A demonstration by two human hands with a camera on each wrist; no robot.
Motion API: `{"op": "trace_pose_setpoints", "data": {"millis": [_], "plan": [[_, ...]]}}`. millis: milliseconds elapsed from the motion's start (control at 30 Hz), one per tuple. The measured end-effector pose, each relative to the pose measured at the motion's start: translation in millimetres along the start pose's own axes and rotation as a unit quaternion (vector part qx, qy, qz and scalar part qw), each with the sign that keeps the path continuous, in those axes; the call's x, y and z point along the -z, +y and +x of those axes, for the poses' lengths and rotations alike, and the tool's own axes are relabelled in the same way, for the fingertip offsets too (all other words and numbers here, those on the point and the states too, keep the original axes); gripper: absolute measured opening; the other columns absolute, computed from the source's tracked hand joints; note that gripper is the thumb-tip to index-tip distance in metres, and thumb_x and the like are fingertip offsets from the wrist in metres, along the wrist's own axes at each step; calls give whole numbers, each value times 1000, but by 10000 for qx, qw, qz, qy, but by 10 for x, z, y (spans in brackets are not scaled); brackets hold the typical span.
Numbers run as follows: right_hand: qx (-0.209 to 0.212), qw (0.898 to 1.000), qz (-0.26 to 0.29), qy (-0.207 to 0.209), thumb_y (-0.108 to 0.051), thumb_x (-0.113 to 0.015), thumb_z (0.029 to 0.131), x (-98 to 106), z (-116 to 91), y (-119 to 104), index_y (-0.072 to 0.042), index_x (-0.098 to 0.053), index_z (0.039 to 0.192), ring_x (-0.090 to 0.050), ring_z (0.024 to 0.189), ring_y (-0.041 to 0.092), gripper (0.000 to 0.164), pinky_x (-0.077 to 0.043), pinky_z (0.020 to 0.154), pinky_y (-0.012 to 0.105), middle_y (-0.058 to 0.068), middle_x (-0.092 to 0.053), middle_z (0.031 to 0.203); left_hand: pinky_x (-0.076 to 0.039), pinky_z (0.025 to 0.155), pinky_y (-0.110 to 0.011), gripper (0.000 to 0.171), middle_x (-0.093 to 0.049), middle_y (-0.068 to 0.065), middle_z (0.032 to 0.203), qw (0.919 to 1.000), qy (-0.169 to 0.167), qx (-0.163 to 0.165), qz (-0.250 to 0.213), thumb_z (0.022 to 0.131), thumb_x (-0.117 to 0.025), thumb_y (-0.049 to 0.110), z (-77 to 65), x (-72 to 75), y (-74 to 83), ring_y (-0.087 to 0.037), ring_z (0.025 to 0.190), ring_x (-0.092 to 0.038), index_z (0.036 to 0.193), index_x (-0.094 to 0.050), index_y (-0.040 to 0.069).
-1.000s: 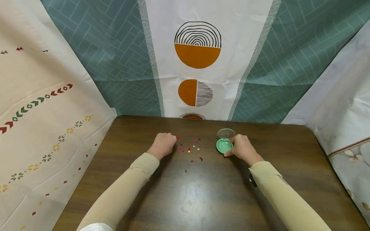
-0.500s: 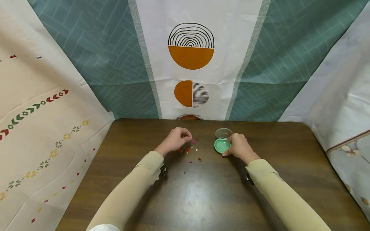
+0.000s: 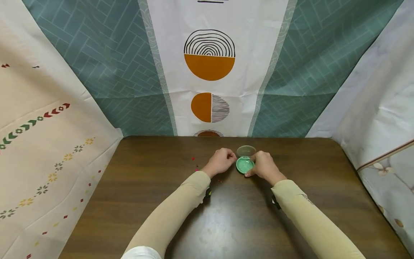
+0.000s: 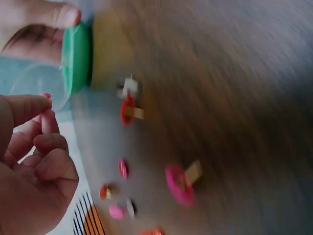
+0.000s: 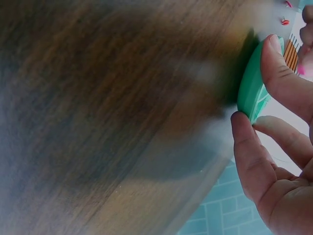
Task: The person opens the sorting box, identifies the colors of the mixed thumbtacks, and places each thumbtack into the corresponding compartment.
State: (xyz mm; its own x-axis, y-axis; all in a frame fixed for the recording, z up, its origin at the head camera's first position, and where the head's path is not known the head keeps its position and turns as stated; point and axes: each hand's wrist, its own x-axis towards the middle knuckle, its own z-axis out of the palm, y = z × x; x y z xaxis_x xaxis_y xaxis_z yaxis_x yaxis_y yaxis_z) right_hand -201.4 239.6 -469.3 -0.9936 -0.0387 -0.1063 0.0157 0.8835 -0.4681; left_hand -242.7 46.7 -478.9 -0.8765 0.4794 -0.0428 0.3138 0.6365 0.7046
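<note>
Green case [image 3: 244, 166], colourless see-through lid [image 3: 246, 150], dark brown table [image 3: 155, 172].
Left of the case lie pink pieces [image 4: 179, 185] and red pieces [image 4: 127, 110]; under it, the wood shows streaked grain; in front of it, pale beige sleeves [image 3: 171, 208]. Behind it, a hanging cloth [image 3: 209, 66] sets teal panels with paler brick lines beside a white strip of orange half-discs and black lines. Far left of it, a cream cloth [image 3: 45, 151] bears red and green chevrons and yellow flowers.
</note>
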Motion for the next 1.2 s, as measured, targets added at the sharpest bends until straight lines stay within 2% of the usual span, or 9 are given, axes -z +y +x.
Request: {"op": "trace_pose_setpoints", "data": {"millis": [133,333,467,633,800,1000,1100,1200], "plan": [[-50,10000,51,-12,-32,-93,46,4,-8,0,-1,-71,100,-61,90,26,66,-51,76,38,13,-70,102,-46,63,-23,12,-65,12,81,9984,63,-87,557,90,-60,25,69,-157,90,-4,73,-57,90,-71,20],[-54,9999,86,-53,-32,-93,46,-9,-4,-19,-4,-72,95,-59,80,21,60,-50,71,34,9,-71,95,-47,60,-26,9,-66,14,86,9936,195,33,1115,89,-63,28,97,-283,123,-5,74,-58,87,-72,25],[-85,9999,95,-55,-32,-93,45,-20,-2,-17,-5,-72,94,-59,80,20,59,-50,70,34,8,-71,95,-47,57,-27,9,-68,14,90,9905,198,-8,1360,87,-65,31,111,-319,128,-6,77,-61,86,-73,29],[-50,10000,75,4,-31,-94,44,-15,7,-3,-5,-73,92,-57,77,20,58,-49,67,33,7,-71,91,-50,56,-29,7,-70,15,87,9839,377,-189,1738,84,-68,32,142,-323,151,-8,78,-65,82,-75,31],[-86,9999,47,26,-31,-94,44,-6,-6,-30,-2,-72,99,-62,85,24,66,-51,74,37,12,-71,100,-52,58,-31,8,-71,13,87,9806,428,-165,1905,84,-68,32,138,-312,167,-9,79,-66,84,-76,31],[-106,9999,26,68,-30,-94,44,-7,-17,-52,-1,-71,99,-62,86,24,65,-51,75,37,13,-71,99,-52,59,-30,13,-71,12,91,9838,423,-115,1738,85,-64,26,96,-184,187,-9,80,-66,90,-76,28],[-79,9999,14,119,-30,-94,44,-8,-22,-49,-1,-71,98,-62,86,24,64,-51,75,38,13,-71,99,-52,60,-30,15,-71,11,92,9867,542,-86,1528,86,-63,27,66,-22,169,-9,80,-66,93,-76,27],[-47,9999,-12,154,-30,-94,44,-5,-28,-35,-1,-72,98,-62,89,26,65,-51,78,40,13,-71,100,-51,60,-32,15,-71,11,92,9872,808,42,1372,87,-62,29,30,186,118,-9,77,-65,93,-76,26]]}}
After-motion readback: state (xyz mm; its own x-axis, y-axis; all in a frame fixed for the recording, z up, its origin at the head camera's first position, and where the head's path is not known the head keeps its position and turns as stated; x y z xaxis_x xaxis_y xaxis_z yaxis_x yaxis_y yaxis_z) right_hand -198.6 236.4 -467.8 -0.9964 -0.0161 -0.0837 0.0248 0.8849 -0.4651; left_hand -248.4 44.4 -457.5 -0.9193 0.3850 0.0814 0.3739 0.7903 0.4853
